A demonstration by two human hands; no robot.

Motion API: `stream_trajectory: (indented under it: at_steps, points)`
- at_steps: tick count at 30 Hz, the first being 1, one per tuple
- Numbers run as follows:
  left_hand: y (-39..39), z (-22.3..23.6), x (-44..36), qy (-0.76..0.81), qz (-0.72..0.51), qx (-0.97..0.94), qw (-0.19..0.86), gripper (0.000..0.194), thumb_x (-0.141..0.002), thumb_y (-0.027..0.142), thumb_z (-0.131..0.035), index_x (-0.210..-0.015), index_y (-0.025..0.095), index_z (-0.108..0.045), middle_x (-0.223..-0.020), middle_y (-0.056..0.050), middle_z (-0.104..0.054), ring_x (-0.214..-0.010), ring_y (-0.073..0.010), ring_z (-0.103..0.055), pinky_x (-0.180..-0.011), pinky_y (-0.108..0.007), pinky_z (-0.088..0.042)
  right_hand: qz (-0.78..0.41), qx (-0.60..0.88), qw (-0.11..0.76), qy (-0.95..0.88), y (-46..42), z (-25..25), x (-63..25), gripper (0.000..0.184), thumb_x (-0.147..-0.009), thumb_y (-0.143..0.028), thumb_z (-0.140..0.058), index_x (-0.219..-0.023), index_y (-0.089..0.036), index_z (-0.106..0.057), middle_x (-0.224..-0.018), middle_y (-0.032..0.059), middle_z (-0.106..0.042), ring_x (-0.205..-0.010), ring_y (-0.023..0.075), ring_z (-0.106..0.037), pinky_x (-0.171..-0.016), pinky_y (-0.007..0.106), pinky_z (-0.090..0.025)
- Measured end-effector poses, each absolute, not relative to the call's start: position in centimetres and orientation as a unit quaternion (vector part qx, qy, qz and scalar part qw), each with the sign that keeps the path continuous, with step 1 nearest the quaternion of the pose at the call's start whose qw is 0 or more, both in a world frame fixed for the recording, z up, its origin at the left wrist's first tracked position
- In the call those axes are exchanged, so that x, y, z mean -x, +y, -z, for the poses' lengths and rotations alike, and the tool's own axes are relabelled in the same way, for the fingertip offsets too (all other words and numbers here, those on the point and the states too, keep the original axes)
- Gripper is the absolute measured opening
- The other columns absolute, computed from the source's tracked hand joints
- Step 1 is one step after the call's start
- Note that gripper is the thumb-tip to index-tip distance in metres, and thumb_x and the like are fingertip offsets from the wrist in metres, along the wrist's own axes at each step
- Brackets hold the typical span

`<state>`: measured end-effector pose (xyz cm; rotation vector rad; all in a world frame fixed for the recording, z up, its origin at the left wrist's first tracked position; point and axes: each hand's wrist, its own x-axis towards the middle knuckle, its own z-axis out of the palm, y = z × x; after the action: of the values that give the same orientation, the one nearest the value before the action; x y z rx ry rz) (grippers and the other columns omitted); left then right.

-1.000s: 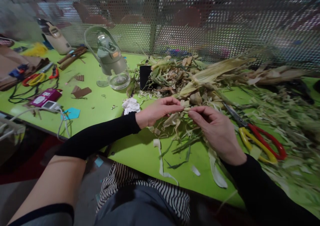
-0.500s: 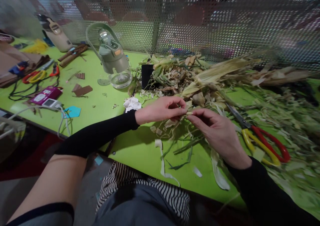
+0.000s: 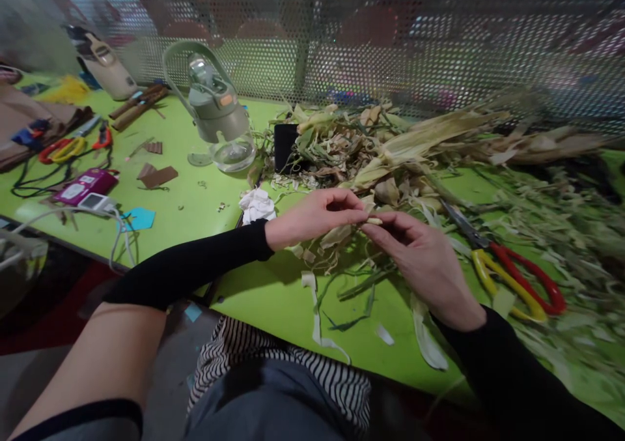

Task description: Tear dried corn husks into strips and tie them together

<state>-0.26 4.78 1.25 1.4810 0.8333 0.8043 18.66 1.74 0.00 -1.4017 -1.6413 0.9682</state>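
Fingertip to fingertip, my left hand (image 3: 319,218) and my right hand (image 3: 426,258) pinch a small pale strip of corn husk (image 3: 374,221) over the green table. Both hands are closed, and the strip is partly hidden by the fingers. Behind them lies a heap of dried corn husks (image 3: 342,144), with long yellowish husk leaves (image 3: 434,138) stretching to the right. Under and in front of my hands are loose husk scraps, among them a curled pale strip (image 3: 317,317). Scissors (image 3: 508,265) with red and yellow handles rest to the right of my right hand.
A clear water bottle (image 3: 217,112) with a green handle and a black phone (image 3: 286,148) stand behind my hands. Crumpled tissue (image 3: 257,205) lies near my left wrist. At left are a purple power bank (image 3: 88,185) with a cable, and more scissors (image 3: 73,146). Perforated metal panel (image 3: 273,43) behind.
The fingertips have come closer together around the small husk strip, with slight shifts of both hands. The view has moved a little; the table things stay put.
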Motion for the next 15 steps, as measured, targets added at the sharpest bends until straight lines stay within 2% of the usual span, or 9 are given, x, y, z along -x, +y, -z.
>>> stream_trajectory:
  at_steps: [6,10,15]
  points:
    - [4.6,-1.1,0.0,0.395,-0.351,-0.589,0.611,0.013,-0.085,0.023,-0.066,-0.083,0.014,-0.058,-0.077,0.004,-0.056,-0.067,-0.0059,-0.045,-0.067,-0.023,-0.036,-0.380,0.555,0.382,-0.634,1.7,-0.1,-18.4,0.041,-0.073,-0.060,-0.078,-0.086,-0.021,-0.075,-0.075,0.0015,-0.069,-0.063,0.0146,-0.055,-0.059,0.029,-0.045]
    - [5.5,-1.2,1.0,0.363,-0.273,-0.598,0.661,0.017,-0.083,0.026,-0.069,-0.086,0.014,-0.058,-0.076,0.005,-0.054,-0.065,-0.0061,-0.043,-0.063,-0.024,-0.031,-0.385,0.535,0.358,-0.662,1.7,-0.2,-18.7,0.040,-0.076,-0.060,-0.076,-0.087,-0.022,-0.075,-0.077,0.0019,-0.070,-0.065,0.0154,-0.057,-0.061,0.030,-0.046]
    - [6.0,-1.4,1.7,0.334,-0.267,-0.683,0.592,0.024,-0.084,0.035,-0.070,-0.086,0.015,-0.058,-0.073,0.005,-0.053,-0.067,-0.0078,-0.044,-0.064,-0.024,-0.033,-0.387,0.523,0.336,-0.681,1.9,-0.2,-19.0,0.040,-0.078,-0.061,-0.073,-0.087,-0.022,-0.074,-0.077,0.0014,-0.068,-0.063,0.0143,-0.053,-0.059,0.029,-0.042]
